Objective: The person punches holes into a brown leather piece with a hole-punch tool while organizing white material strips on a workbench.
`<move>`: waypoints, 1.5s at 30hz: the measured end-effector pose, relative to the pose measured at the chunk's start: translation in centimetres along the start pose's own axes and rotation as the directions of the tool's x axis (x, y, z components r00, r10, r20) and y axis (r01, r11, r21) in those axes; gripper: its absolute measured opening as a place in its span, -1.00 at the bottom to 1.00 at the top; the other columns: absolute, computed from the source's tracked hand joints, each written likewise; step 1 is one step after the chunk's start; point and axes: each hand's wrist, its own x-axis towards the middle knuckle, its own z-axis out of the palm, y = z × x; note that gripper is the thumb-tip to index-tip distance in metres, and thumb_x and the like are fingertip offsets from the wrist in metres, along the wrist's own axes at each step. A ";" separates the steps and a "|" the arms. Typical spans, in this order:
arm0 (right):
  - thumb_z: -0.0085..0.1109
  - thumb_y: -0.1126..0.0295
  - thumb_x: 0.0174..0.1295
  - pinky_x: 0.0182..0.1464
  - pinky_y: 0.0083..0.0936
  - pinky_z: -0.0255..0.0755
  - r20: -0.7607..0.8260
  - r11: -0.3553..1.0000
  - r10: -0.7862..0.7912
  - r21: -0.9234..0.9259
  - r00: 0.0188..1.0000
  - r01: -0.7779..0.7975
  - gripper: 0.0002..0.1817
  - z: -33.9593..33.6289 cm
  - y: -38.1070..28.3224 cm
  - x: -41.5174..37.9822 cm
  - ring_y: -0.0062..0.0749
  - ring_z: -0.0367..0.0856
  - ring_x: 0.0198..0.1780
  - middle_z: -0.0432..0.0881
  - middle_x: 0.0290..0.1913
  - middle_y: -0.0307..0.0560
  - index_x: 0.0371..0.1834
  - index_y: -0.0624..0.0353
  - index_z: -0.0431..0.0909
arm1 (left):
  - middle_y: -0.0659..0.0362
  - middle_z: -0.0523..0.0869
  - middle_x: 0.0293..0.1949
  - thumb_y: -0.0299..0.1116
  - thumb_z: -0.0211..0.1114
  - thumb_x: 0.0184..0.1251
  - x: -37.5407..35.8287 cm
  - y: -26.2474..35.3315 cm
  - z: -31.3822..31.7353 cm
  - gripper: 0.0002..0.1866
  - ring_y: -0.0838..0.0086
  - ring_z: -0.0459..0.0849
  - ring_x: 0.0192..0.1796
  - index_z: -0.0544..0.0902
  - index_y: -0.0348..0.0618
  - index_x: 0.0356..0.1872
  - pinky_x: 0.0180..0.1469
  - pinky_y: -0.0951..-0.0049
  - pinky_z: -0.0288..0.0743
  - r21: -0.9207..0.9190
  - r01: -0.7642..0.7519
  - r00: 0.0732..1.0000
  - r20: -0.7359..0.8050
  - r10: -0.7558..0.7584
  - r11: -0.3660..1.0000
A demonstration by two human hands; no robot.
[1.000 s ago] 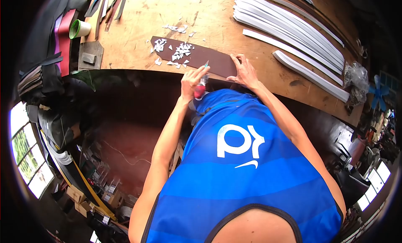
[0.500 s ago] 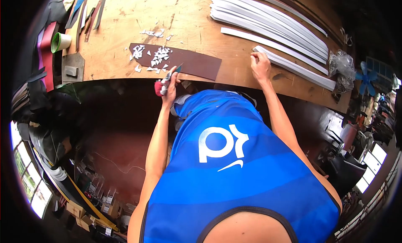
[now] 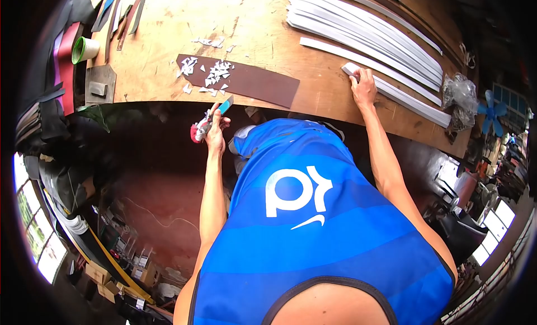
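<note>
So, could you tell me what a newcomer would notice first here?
Probably the left hand gripping a red-handled knife just off the workbench edge. Beyond it lies a brown strip scattered with white offcuts, while the right hand rests on stacked white strips.

You're in a cluttered craft workshop, scarred plywood workbench (image 3: 263, 23), rows of cut white strips (image 3: 363, 28), brown leather piece (image 3: 251, 81) littered with offcuts, dark material rolls (image 3: 61, 62), floor-level stock and tools below.
</note>
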 end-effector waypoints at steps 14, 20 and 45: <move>0.26 0.46 0.26 -0.10 -0.43 0.60 0.705 0.907 -0.243 0.409 0.666 -0.102 -0.76 -1.4 -9.8 -0.1 -0.40 0.76 -0.17 0.80 -0.17 -0.06 -0.01 0.22 0.66 | 0.36 0.68 -0.49 -0.14 0.26 0.56 2.2 0.3 3.0 -0.59 0.75 0.59 -0.41 0.63 -0.08 0.30 -0.33 0.65 0.42 0.273 -0.144 0.988 0.092 0.124 0.951; 0.30 0.42 0.23 -0.05 -0.26 0.57 0.665 0.827 -0.445 0.562 0.600 -0.009 -0.75 5.4 -18.0 -0.5 -0.17 0.73 -0.19 0.75 -0.23 0.02 -0.03 0.18 0.65 | 0.36 0.69 -0.44 -0.25 0.32 0.51 1.9 0.0 3.6 -0.66 0.76 0.55 -0.44 0.70 -0.17 0.19 -0.38 0.64 0.36 0.342 -0.272 0.962 0.122 0.245 0.900; 0.32 0.45 0.11 0.10 -0.21 0.44 0.229 0.775 -0.621 0.329 0.750 0.540 -0.68 6.4 -17.9 -5.5 -0.09 0.54 0.00 0.55 -0.06 -0.05 -0.04 0.10 0.56 | -0.01 0.74 -0.35 -0.28 0.41 0.34 1.2 0.8 5.6 -0.61 0.19 0.75 -0.32 0.70 0.04 0.19 -0.21 0.29 0.61 0.654 -0.671 0.732 0.513 0.447 0.348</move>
